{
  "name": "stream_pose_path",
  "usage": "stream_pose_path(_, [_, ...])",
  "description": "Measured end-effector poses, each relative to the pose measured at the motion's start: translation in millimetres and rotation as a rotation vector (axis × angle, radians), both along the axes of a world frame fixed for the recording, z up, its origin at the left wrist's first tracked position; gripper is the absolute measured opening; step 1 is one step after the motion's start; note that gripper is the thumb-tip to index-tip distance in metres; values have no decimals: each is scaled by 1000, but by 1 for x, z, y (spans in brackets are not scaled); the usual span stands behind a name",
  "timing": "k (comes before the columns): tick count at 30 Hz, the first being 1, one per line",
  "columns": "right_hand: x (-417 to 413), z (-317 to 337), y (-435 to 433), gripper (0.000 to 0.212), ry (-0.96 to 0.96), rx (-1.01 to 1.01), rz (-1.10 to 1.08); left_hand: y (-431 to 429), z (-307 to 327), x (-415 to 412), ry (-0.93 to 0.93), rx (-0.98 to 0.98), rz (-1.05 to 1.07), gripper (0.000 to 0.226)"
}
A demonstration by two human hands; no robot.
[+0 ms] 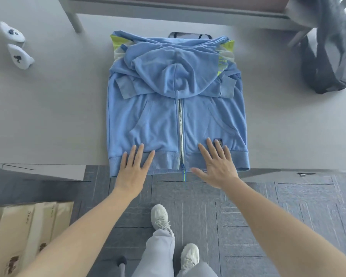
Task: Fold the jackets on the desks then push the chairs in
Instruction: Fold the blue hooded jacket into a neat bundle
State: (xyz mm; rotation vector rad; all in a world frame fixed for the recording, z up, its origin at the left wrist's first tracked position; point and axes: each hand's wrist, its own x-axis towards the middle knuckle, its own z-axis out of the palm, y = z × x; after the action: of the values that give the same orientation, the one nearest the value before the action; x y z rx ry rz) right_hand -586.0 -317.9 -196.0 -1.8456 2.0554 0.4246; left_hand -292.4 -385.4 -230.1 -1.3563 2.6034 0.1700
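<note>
A light blue zip-up hooded jacket (158, 116) lies flat on the grey desk (58, 116), front up, sleeves folded inward and hood laid down over the chest. Its ribbed hem hangs slightly over the desk's near edge. My left hand (133, 168) rests flat on the hem left of the zipper, fingers straight. My right hand (216, 164) rests flat on the hem right of the zipper, fingers spread, beside a small dark patch. No chair is in view.
Two white handheld controllers (16, 47) lie at the desk's far left. A grey backpack (328, 56) stands at the far right. Cardboard boxes (24, 232) sit on the floor at lower left. My feet stand on grey carpet tiles (288, 216).
</note>
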Motion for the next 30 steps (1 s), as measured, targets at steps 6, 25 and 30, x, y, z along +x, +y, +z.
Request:
stream_pose_path(6, [-19, -9, 28, 95, 56, -192, 127, 4, 15, 2, 168, -119, -20, 65])
stream_pose_path(25, [-45, 124, 19, 25, -329, -447, 53, 14, 160, -7, 223, -69, 116, 32])
stream_pose_path(30, [-48, 176, 10, 22, -323, -243, 148, -7, 197, 6, 86, 214, -33, 29])
